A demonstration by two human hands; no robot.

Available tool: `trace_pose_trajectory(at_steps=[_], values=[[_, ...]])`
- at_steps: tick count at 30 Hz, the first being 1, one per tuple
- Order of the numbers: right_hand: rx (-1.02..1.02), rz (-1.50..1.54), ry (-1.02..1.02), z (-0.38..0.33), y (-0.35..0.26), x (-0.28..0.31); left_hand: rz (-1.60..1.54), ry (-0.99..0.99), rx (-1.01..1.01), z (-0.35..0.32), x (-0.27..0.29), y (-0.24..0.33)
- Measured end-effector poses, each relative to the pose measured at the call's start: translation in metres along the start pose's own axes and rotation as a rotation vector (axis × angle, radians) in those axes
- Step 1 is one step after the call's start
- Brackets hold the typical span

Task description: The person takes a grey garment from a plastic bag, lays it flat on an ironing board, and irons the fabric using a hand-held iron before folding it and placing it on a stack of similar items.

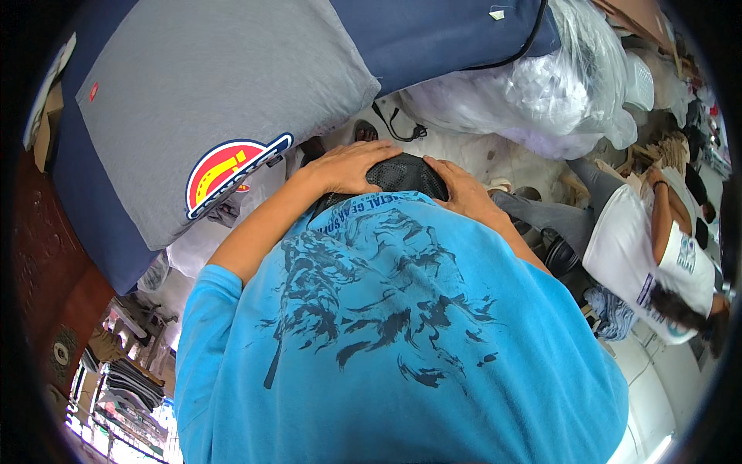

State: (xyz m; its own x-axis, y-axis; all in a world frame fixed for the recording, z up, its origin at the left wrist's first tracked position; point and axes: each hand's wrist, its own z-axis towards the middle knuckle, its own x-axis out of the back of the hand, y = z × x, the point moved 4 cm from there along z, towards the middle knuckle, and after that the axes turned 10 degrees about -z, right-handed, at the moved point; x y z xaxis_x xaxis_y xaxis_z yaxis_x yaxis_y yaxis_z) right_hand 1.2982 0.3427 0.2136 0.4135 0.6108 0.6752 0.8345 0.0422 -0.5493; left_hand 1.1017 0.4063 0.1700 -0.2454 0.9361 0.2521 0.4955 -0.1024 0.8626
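My left hand (352, 168) lies on black mesh cloth (402, 174) just past the hem of my blue printed shirt (371, 301). Its fingers are stretched out and point to the right. On the other side of the cloth rests my right hand (464, 190), fingers extended, thumb side by the shirt hem. Neither hand shows anything in its grasp. Ahead and to the left, a grey T-shirt (232, 77) is spread over a dark blue padded surface (433, 35). A red and yellow emblem with a blue-and-white border (232, 174) sits near its close edge.
Clear plastic bags (541, 85) are heaped at the far right. A black cable (402, 127) lies on the floor ahead. To the right, a person in a white shirt (634, 255) sits bent over. A dark red wooden panel (54, 286) stands at the left.
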Motion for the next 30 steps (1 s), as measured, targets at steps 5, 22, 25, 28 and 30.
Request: trace_pose_trajectory(at_steps=[5,22,25,28,30], values=[[-0.145,0.065,0.201,0.004,0.005,-0.002,0.117,-0.016,0.124,0.009,0.004,0.022],[-0.119,0.375,0.480,0.012,0.031,-0.017,0.121,0.246,0.084,0.017,-0.005,0.018],[-0.113,0.381,0.487,0.009,0.032,-0.015,0.115,0.259,0.099,0.017,-0.005,0.023],[-0.148,0.359,0.447,0.007,0.036,-0.019,0.077,0.278,0.110,0.018,-0.009,0.023],[-0.189,0.353,0.393,0.005,0.037,-0.022,0.018,0.270,0.124,0.018,-0.018,0.015]])
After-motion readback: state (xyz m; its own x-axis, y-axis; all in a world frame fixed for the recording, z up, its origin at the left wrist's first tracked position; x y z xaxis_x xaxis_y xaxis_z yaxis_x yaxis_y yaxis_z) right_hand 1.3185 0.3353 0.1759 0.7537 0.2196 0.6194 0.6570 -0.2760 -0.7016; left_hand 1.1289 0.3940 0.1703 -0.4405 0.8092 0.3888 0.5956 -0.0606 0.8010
